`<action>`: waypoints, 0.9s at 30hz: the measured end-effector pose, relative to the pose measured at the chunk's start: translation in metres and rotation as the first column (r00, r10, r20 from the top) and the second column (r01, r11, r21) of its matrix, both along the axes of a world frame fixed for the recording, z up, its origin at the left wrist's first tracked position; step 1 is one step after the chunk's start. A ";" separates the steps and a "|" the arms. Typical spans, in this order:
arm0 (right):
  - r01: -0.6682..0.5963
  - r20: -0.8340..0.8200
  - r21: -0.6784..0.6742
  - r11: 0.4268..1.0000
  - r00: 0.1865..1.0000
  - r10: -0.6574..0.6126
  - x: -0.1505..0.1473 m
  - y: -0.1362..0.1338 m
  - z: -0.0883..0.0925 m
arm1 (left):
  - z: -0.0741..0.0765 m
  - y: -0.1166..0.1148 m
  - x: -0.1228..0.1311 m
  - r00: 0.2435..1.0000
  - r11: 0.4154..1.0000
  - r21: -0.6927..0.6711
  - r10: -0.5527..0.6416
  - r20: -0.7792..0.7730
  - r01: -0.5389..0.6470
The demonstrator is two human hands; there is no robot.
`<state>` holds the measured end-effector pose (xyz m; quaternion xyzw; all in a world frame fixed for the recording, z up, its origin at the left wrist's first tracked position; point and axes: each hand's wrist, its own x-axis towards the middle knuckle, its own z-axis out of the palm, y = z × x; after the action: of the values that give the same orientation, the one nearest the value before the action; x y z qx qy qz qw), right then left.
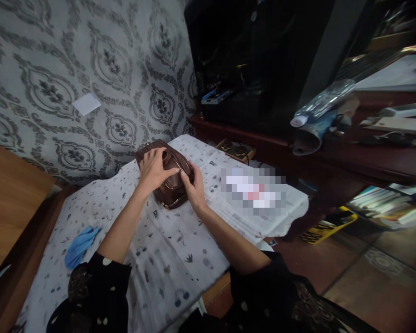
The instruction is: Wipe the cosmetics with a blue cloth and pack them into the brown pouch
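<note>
A brown leather handbag point(176, 196) with gold-coloured zips rests on the cloth-covered table. On its left part lies my left hand point(155, 167), with bent fingers over the top and the thumb stretched toward the middle zip. My right hand point(195, 188) grips the bag's right side, thumb on the near face and fingers partly hidden behind it. The two thumbs come close together near the zip. What the bag holds inside cannot be seen.
A crumpled blue cloth point(80, 247) lies at the table's left. The white patterned tablecloth point(190, 263) carries a blurred-out item point(253, 188) at right. Beyond stands a dark red cabinet point(263, 138) with a plastic bottle point(324, 101). A yellow plate point(329, 226) sits low at right.
</note>
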<state>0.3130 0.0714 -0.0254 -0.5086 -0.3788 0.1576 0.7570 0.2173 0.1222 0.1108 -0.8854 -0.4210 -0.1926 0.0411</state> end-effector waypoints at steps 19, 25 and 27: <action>0.037 -0.033 -0.021 0.999 0.999 -0.038 0.008 0.000 0.004 | -0.001 -0.003 0.001 0.999 0.999 0.025 0.032 -0.022 -0.032; 0.030 0.060 -0.106 0.994 0.998 -0.024 0.001 -0.011 0.006 | -0.002 -0.002 0.001 0.999 0.999 0.026 0.031 -0.014 -0.030; 0.018 0.119 -0.129 0.991 0.993 -0.002 0.000 -0.011 0.004 | -0.003 0.000 0.000 1.000 0.999 0.029 0.027 -0.011 -0.027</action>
<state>0.3129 0.0599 -0.0217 -0.5671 -0.4096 0.1475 0.6992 0.2171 0.1217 0.1078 -0.8801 -0.4297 -0.1930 0.0590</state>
